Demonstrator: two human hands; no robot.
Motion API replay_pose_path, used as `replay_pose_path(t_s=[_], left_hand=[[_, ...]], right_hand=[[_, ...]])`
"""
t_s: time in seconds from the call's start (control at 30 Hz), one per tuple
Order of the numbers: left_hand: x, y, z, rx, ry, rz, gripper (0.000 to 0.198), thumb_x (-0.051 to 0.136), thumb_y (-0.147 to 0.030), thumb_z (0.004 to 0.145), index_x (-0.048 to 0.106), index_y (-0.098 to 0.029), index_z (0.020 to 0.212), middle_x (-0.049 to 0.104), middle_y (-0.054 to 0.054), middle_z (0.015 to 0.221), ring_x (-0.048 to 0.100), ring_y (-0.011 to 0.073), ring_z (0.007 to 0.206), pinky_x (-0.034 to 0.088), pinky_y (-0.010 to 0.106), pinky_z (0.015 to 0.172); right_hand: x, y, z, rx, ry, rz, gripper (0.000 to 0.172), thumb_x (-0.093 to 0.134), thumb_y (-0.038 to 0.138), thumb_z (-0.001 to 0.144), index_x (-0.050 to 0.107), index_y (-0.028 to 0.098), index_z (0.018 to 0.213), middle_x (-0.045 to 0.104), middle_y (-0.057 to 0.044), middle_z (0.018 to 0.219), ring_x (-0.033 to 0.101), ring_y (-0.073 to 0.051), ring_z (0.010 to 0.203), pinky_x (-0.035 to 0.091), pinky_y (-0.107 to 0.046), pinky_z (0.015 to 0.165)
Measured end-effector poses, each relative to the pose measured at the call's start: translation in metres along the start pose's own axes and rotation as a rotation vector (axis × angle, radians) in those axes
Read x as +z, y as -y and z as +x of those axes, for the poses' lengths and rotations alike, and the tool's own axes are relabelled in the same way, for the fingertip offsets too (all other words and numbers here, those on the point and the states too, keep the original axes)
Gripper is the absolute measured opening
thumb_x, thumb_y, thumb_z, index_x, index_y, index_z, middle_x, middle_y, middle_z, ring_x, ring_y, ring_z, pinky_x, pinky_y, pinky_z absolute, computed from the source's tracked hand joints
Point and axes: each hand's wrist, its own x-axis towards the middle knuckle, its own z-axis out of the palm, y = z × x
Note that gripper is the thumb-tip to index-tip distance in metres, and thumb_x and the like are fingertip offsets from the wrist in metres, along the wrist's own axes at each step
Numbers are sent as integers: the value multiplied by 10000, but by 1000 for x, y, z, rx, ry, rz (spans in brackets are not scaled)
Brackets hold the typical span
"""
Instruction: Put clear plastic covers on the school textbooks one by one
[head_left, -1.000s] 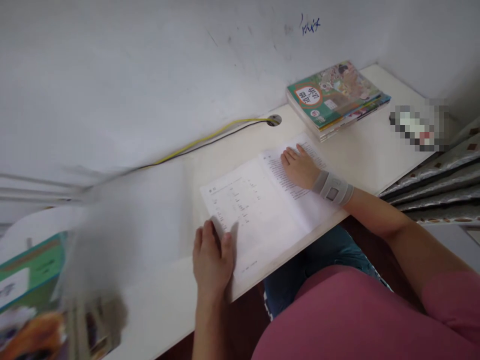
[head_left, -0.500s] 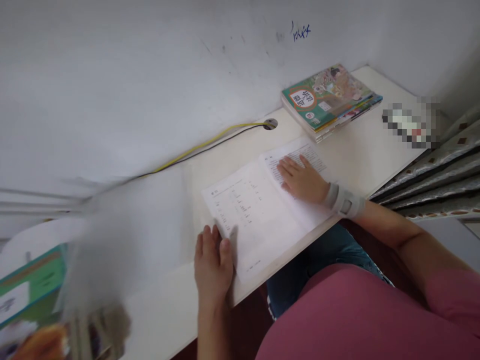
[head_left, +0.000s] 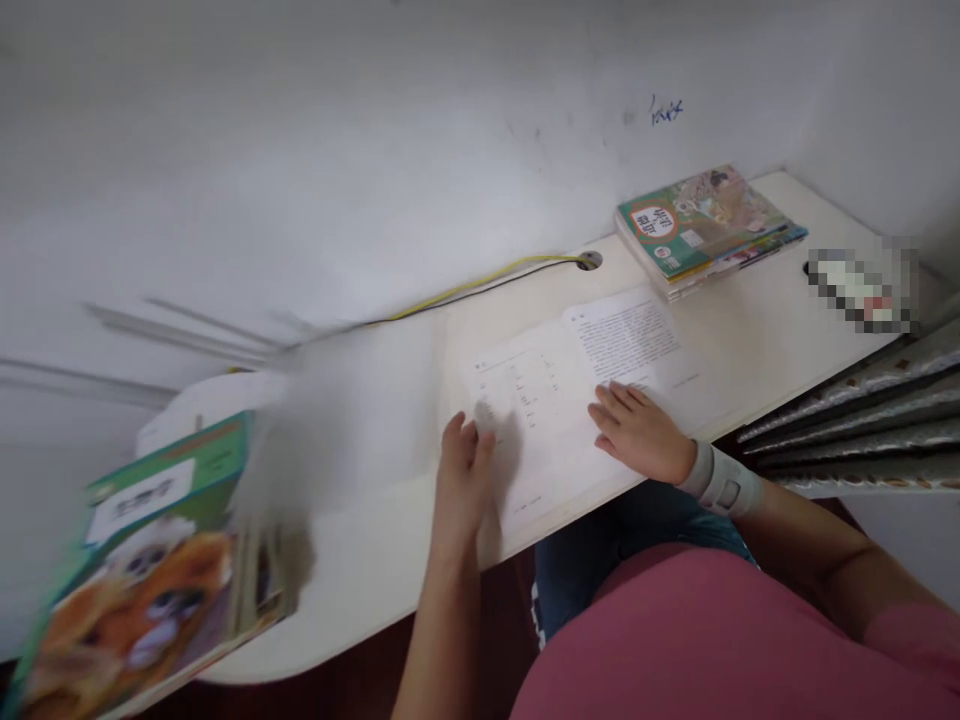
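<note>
An open book (head_left: 559, 425) lies on the white desk, its left page showing short spaced marks and its right page dense print. At the left page's outer edge is my left hand (head_left: 463, 475), fingers loosely bent with the thumb apart; a shadow falls on the paper beside it. Whether it touches the page I cannot tell. My right hand (head_left: 643, 435) rests palm down with fingers extended on the lower part of the right page. A grey band (head_left: 724, 480) circles that wrist.
A stack of books (head_left: 709, 225) stands at the back right by a cable hole (head_left: 590, 261). Yellow and black cables (head_left: 480, 290) run along the wall. More books (head_left: 142, 590) are at the left end. Beyond the stack lies a pixelated object (head_left: 859, 290). A patterned curtain (head_left: 862, 420) hangs at right.
My right hand has slid down the right page towards the desk's front edge, uncovering print. My left hand's fingers have bent and come over the left page. The view has shifted left.
</note>
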Motion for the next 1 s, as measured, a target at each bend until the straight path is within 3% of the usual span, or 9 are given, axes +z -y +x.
replay_pose_path(t_s=[0.17, 0.3, 0.37, 0.47, 0.57, 0.63, 0.7, 0.83, 1.0], left_hand=[[-3, -33, 7, -176, -55, -349, 579, 597, -384, 819, 469, -210, 1356, 562, 148, 1361, 590, 261, 1188, 462, 436, 1032], [-11, -82, 7, -119, 179, -511, 526, 542, -498, 837, 569, -212, 1277, 611, 140, 1299, 624, 293, 1119, 527, 469, 933], [1, -112, 2, -9, 314, -521, 527, 466, -560, 872, 602, -214, 1245, 618, 132, 1293, 597, 289, 1166, 516, 461, 946], [37, -149, -7, 111, 504, -513, 586, 463, -602, 876, 553, -211, 1303, 606, 128, 1314, 570, 280, 1210, 484, 458, 974], [65, -164, -15, 225, 597, -471, 636, 505, -628, 852, 531, -204, 1326, 617, 134, 1295, 566, 279, 1216, 463, 445, 987], [66, -156, -16, 345, 487, -359, 596, 531, -611, 847, 570, -207, 1282, 634, 121, 1270, 549, 271, 1235, 431, 431, 1023], [56, -135, -12, 432, 255, -175, 517, 540, -573, 857, 623, -199, 1204, 642, 104, 1258, 531, 262, 1252, 386, 420, 1071], [29, -71, -1, 349, -237, 66, 473, 515, -513, 884, 618, -178, 1202, 593, 117, 1325, 490, 252, 1289, 332, 410, 1122], [20, -14, -3, 106, -165, 65, 590, 405, -548, 927, 476, -182, 1384, 479, 147, 1449, 447, 258, 1339, 345, 408, 1121]], right_hand=[[4, -5, -2, 2, -33, 63, 394, 555, 268, 906, 569, 89, 1256, 504, -231, 1397, 435, -326, 1336, 394, -503, 1071], [2, -20, 2, -19, -56, 330, 459, 505, 421, 926, 577, 117, 1262, 544, -206, 1369, 465, -306, 1322, 397, -513, 1081], [-5, -32, 6, 17, -78, 636, 569, 381, 549, 945, 534, 143, 1314, 569, -184, 1351, 520, -272, 1278, 434, -499, 1053], [-25, -56, 11, 185, -117, 1168, 724, 116, 637, 945, 436, 161, 1388, 621, -165, 1289, 626, -235, 1148, 524, -466, 937], [-47, -85, 7, 345, -159, 1459, 707, 148, 666, 925, 427, 196, 1374, 690, -128, 1173, 684, -236, 1023, 555, -462, 854], [-55, -105, -1, 427, -193, 1512, 611, 385, 634, 887, 475, 213, 1320, 713, -100, 1119, 692, -236, 985, 552, -450, 851], [-52, -125, -10, 520, -188, 1509, 592, 634, 493, 771, 508, 210, 1275, 730, -78, 1063, 698, -233, 932, 550, -437, 844], [-29, -150, -20, 661, -167, 1393, 744, 720, 256, 600, 475, 193, 1299, 743, -60, 979, 700, -227, 813, 560, -448, 770], [-12, -157, -22, 602, -232, 1197, 699, 652, 216, 627, 494, 200, 1308, 736, -75, 1006, 695, -226, 841, 558, -470, 800]])
